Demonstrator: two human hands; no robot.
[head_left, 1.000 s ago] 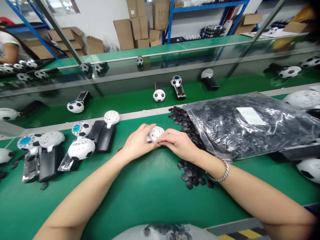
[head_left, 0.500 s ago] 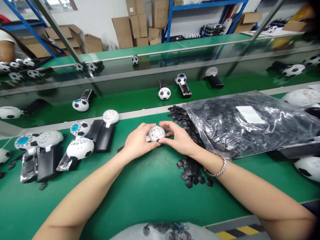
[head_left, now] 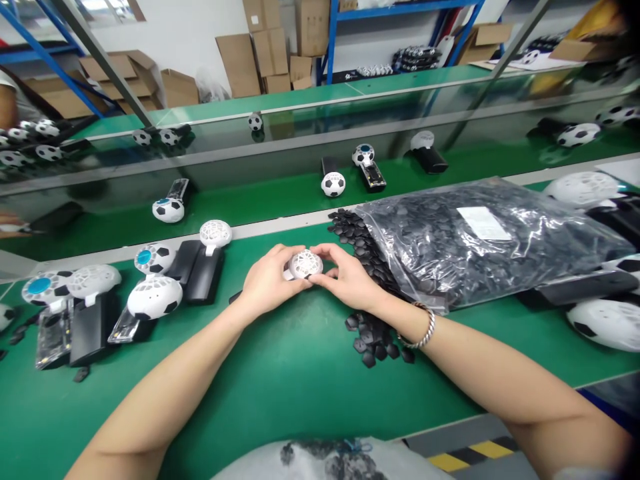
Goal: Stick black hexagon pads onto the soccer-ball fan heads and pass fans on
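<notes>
Both hands hold a small white football-patterned device head with an openwork grille, just above the green bench. My left hand wraps its left side, thumb at the front edge. From the right, my right hand pinches the rim between thumb and fingers. A dark part, apparently its handle, shows behind my left wrist; the rest is hidden. Near my right hand lie loose black pentagon pieces, with more of them spilling from a clear plastic bag.
Several football-headed devices with black handles lie on the left of the bench, others at the right. Beyond a metal edge runs a green conveyor belt carrying similar devices. Another person's hand is at the far left.
The view has shifted slightly. Devices on the belt have moved a little right relative to the bench. Another person's hand has appeared at the far left. My hands keep nearly the same hold.
</notes>
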